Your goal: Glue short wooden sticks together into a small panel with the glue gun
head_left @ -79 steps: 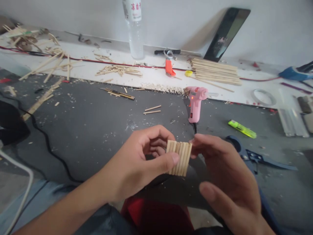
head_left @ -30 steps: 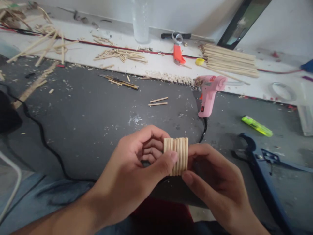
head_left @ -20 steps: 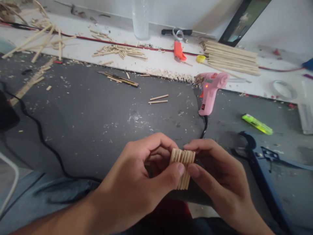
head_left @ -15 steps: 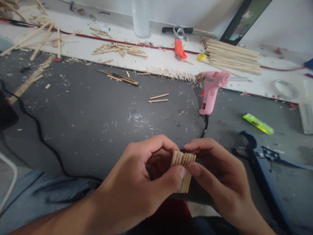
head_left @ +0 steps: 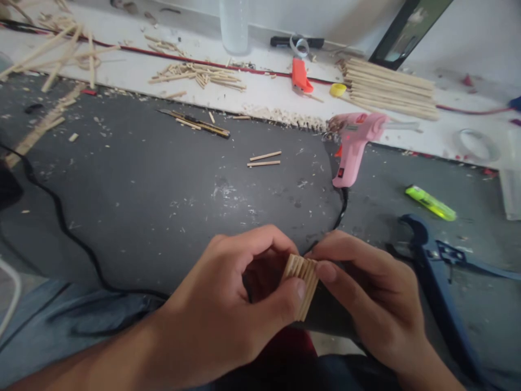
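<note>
Several short wooden sticks lie side by side as a small panel [head_left: 308,288], held above the front edge of the grey table. My left hand [head_left: 244,296] is closed on the panel's left part, its thumb across the front and its fingers behind. At the upper right corner of the panel, my right hand [head_left: 366,293] pinches with thumb and forefinger. Its other fingers are curled and partly hidden. Two loose short sticks [head_left: 264,159] rest on the table beyond my hands.
A pink glue gun [head_left: 354,146] stands at the back, its cord running toward my hands. To the right lie a yellow-green cutter [head_left: 430,202] and a blue tool [head_left: 439,293]. A craft knife [head_left: 199,124], cut sticks [head_left: 199,76] and long sticks [head_left: 386,89] lie farther back.
The panel has tilted a little, its lower end swinging left. My right thumb and forefinger have drawn closer together at its upper right corner. My left hand keeps its hold.
</note>
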Available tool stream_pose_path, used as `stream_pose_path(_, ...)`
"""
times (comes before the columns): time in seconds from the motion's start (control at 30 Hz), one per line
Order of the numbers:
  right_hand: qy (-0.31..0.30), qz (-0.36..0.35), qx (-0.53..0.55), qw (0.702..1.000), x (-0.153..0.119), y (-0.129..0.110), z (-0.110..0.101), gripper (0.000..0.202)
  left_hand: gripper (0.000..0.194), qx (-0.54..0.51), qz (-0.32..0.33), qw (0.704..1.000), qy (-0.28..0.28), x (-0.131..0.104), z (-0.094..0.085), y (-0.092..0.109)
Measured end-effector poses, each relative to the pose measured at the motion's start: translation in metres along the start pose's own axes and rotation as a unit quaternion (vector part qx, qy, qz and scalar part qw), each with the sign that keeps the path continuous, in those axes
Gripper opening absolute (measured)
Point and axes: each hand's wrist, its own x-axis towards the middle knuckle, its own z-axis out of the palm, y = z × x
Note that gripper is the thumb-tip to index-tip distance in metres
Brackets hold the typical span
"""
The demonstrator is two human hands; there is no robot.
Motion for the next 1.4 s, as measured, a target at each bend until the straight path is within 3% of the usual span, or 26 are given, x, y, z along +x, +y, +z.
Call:
stream_pose_path(0.47,-0.072,-0.013,-0.047,0.996,0.001,0.000,-0.007,0.023,0.009,0.110,0.011,0.994,-0.028,0.003,-0.008,-0.002)
stream_pose_path(0.83,-0.074,0.057,0.025,0.995,0.004,-0.006,-0.010,0.033,0.009,0.108,0.020,0.993,-0.040,0.004,-0.008,0.005)
stream_pose_path(1.17,-0.028,0.077,0.053,0.995,0.000,0.000,-0.013,0.031,0.008,0.106,0.046,0.993,-0.037,0.002,-0.005,0.002)
stream_pose_path(1.4,0.028,0.111,0.186,0.976,-0.002,0.008,-0.017,0.021,0.010,0.122,0.048,0.991,-0.041,0.003,-0.007,0.004)
